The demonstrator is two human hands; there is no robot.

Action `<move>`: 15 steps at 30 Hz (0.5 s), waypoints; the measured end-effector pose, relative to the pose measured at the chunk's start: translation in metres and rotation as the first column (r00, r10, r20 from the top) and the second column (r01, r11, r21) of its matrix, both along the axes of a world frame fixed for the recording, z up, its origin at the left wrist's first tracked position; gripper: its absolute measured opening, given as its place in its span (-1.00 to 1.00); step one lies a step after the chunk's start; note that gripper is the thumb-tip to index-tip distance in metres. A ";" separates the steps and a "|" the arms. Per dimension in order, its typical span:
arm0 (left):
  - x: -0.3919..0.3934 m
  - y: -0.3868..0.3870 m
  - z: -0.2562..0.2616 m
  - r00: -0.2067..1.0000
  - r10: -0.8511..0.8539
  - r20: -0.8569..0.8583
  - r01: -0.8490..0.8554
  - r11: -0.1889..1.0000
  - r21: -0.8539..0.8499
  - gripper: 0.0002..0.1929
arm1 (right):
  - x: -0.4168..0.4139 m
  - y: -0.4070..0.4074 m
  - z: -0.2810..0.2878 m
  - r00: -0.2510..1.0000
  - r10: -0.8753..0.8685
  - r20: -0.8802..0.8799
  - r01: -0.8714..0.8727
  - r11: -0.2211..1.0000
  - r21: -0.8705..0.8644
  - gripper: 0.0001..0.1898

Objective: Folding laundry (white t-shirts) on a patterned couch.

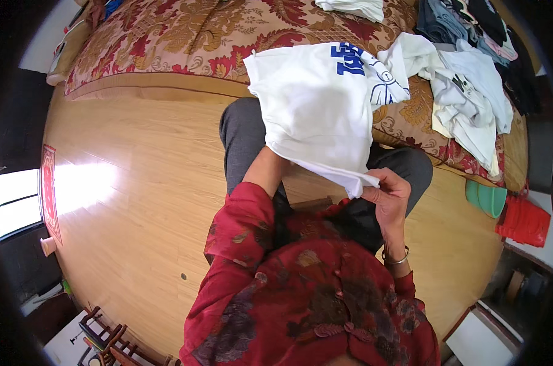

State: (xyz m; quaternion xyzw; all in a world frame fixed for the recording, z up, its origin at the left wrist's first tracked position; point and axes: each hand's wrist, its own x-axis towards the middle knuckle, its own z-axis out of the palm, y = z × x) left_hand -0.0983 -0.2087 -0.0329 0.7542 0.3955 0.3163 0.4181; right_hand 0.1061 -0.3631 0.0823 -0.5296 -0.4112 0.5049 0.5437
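A white shirt [317, 105] with blue print lies across my lap and the edge of the patterned cushioned seat or bed [166, 41]. My right hand [390, 187] pinches the corner of its hem between thumb and fingers; a metal bracelet circles that wrist. My left forearm reaches under or inside the hem, and the cloth hides my left hand, so its grip does not show. To the right, a heap of white clothes [468, 96] lies on the patterned cover, one sleeve-like part touching the shirt's printed end. Folded white cloth [354, 8] rests at the top.
Jeans and dark clothes [468, 27] are piled at the upper right. A green bin [484, 199] and a red plastic item [523, 222] stand at the right. Wooden chair frames [111, 338] are at the lower left, a pink cup [48, 246] by the left wall.
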 end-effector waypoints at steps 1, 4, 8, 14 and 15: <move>0.002 -0.003 -0.001 1.000 -0.003 0.012 0.004 1.000 -0.018 -0.58 | 0.000 0.000 -0.001 1.000 -0.006 0.003 0.006 1.000 -0.003 -0.82; 0.009 -0.011 -0.002 0.998 -0.018 0.054 0.022 0.998 -0.066 -0.58 | 0.002 0.004 -0.011 0.964 -0.127 -0.233 0.133 0.991 0.011 -0.85; 0.015 -0.021 -0.003 0.994 -0.028 0.101 0.041 0.991 -0.130 -0.59 | 0.004 0.014 -0.012 0.927 -0.203 -0.316 0.204 0.979 -0.032 -0.86; 0.021 -0.034 -0.003 0.986 -0.036 0.165 0.073 0.973 -0.219 -0.59 | 0.007 0.017 -0.015 0.926 -0.178 -0.334 0.165 0.984 -0.068 -0.77; 0.022 -0.035 -0.003 0.984 -0.037 0.176 0.078 0.970 -0.232 -0.60 | 0.006 0.017 -0.013 0.925 -0.183 -0.332 0.171 0.983 -0.065 -0.77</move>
